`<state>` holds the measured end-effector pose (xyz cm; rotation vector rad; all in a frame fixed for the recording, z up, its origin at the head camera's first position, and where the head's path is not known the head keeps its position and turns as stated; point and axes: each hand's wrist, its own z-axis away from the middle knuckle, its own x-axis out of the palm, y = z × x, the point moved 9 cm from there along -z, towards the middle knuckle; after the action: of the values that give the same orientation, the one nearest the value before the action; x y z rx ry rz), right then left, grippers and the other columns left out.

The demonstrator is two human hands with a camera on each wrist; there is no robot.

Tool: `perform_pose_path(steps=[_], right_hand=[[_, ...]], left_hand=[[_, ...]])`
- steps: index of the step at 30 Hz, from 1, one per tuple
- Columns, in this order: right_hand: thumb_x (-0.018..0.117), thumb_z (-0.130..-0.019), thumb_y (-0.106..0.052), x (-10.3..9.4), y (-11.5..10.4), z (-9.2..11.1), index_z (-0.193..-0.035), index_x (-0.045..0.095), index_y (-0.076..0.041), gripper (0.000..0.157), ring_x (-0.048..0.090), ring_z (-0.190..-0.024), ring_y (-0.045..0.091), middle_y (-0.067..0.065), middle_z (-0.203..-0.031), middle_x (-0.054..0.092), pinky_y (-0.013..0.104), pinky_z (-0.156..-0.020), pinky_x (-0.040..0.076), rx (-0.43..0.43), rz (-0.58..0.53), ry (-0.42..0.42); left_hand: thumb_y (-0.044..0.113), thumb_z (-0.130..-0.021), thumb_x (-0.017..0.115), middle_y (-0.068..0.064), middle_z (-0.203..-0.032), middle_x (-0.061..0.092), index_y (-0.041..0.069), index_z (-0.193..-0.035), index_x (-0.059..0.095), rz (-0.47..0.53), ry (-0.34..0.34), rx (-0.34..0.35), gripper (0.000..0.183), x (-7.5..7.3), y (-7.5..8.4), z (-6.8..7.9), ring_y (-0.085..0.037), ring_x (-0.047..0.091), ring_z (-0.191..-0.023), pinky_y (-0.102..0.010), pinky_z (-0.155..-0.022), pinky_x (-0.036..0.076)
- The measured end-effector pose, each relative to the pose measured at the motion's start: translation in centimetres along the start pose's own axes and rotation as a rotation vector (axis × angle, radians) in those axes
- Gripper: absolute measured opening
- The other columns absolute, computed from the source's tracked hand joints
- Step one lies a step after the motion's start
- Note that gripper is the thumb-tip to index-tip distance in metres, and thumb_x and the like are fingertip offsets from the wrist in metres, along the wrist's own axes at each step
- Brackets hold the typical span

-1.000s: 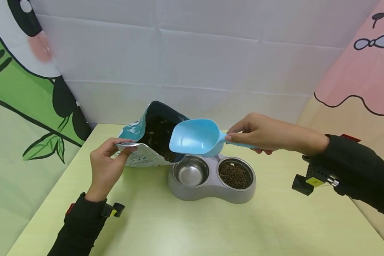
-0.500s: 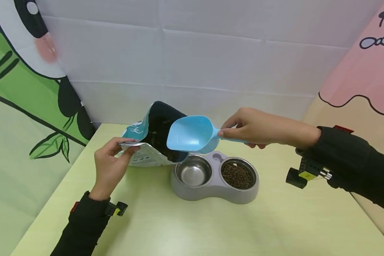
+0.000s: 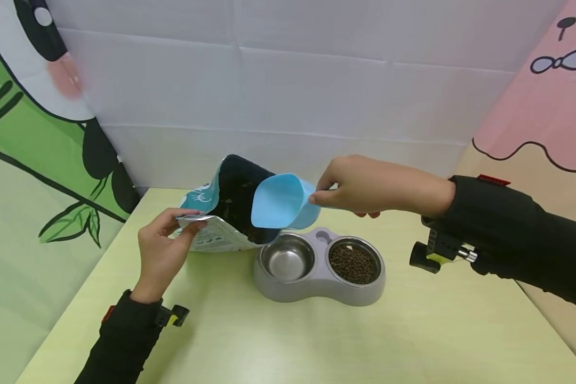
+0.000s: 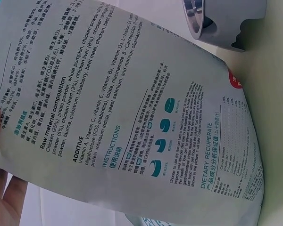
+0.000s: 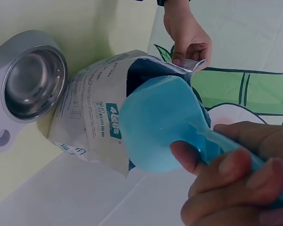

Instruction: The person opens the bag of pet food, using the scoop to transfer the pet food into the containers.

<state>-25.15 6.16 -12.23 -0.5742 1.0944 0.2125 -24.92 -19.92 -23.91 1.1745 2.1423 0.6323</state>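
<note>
My left hand (image 3: 165,250) pinches the near edge of an open pet food bag (image 3: 221,234), thumb on one side and fingers on the other. Dark kibble shows inside the bag's mouth. In my right hand (image 3: 355,184) is the handle of a blue scoop (image 3: 280,202); its bowl overlaps the right side of that mouth and is tilted toward it. From the right wrist the back of the scoop (image 5: 160,122) covers much of the opening. Printed text fills the bag's side (image 4: 132,117) in the left wrist view.
A grey double bowl stand (image 3: 319,290) is on the pale table (image 3: 278,346), just right of the bag. Its left steel bowl (image 3: 288,258) shows bare metal; the right one (image 3: 355,261) holds brown kibble. A white cloth wall (image 3: 312,90) rises behind the table.
My right hand has moved left, bringing the scoop further over the bag's mouth and tipping its bowl toward the inside. The left hand keeps its pinch on the bag; the bowls stay put.
</note>
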Motion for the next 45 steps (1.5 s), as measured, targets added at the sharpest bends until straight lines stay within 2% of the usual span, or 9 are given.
perform_pose_path(steps=[4,10,14,22,32,45], right_hand=[[0.05,-0.092,-0.03,0.0,-0.8,-0.4,-0.099,0.063,-0.015,0.021,0.044,-0.045,0.017,0.004,-0.057,0.044,0.029,-0.044,0.042,0.028,0.06,-0.003],[0.049,-0.093,-0.03,-0.1,-1.9,-0.8,-0.082,0.063,-0.014,0.024,0.045,-0.044,0.016,0.002,-0.053,0.042,0.029,-0.045,0.044,0.038,0.136,-0.01],[0.048,-0.094,-0.03,-0.1,-2.3,-0.9,-0.077,0.061,-0.013,0.027,0.045,-0.043,0.015,0.001,-0.052,0.041,0.029,-0.046,0.045,0.047,0.164,-0.024],[0.047,-0.094,-0.031,0.0,-2.8,-1.5,-0.058,0.043,-0.014,0.04,0.043,-0.042,0.015,0.001,-0.049,0.042,0.026,-0.044,0.041,0.065,0.202,-0.04],[0.049,-0.093,-0.029,0.1,-3.4,-2.5,-0.056,0.039,-0.015,0.041,0.045,-0.043,0.015,0.001,-0.049,0.041,0.025,-0.043,0.037,0.039,0.217,-0.028],[0.049,-0.093,-0.029,0.5,-2.7,-3.9,-0.057,0.037,-0.015,0.04,0.042,-0.043,0.015,0.0,-0.05,0.039,0.026,-0.044,0.035,0.049,0.185,-0.029]], left_hand=[[-0.004,-0.071,0.07,-0.005,-0.09,0.064,0.005,-0.094,0.064,-0.008,0.004,0.004,0.026,-0.2,0.0,-0.1,-0.004,0.057,-0.086,-0.014,-0.079,0.045],[-0.004,-0.071,0.07,-0.005,-0.09,0.064,0.006,-0.095,0.064,-0.007,0.011,-0.004,0.026,-0.5,0.1,-0.1,-0.004,0.057,-0.087,-0.014,-0.079,0.045],[-0.003,-0.072,0.07,-0.005,-0.089,0.064,0.006,-0.095,0.064,0.0,0.008,0.001,0.026,-0.5,0.2,-0.1,-0.005,0.057,-0.086,-0.015,-0.08,0.045],[-0.003,-0.072,0.07,-0.005,-0.09,0.064,0.006,-0.095,0.064,-0.006,0.011,-0.002,0.025,-0.7,0.2,-0.1,-0.005,0.057,-0.087,-0.015,-0.079,0.045],[-0.002,-0.073,0.07,-0.004,-0.09,0.064,0.006,-0.095,0.064,-0.015,0.014,0.001,0.025,-0.8,0.2,0.1,-0.004,0.057,-0.086,-0.015,-0.079,0.045],[-0.006,-0.07,0.07,-0.006,-0.088,0.064,0.006,-0.094,0.064,-0.006,0.011,0.033,0.027,-0.5,0.4,0.2,-0.004,0.057,-0.085,-0.015,-0.08,0.045]])
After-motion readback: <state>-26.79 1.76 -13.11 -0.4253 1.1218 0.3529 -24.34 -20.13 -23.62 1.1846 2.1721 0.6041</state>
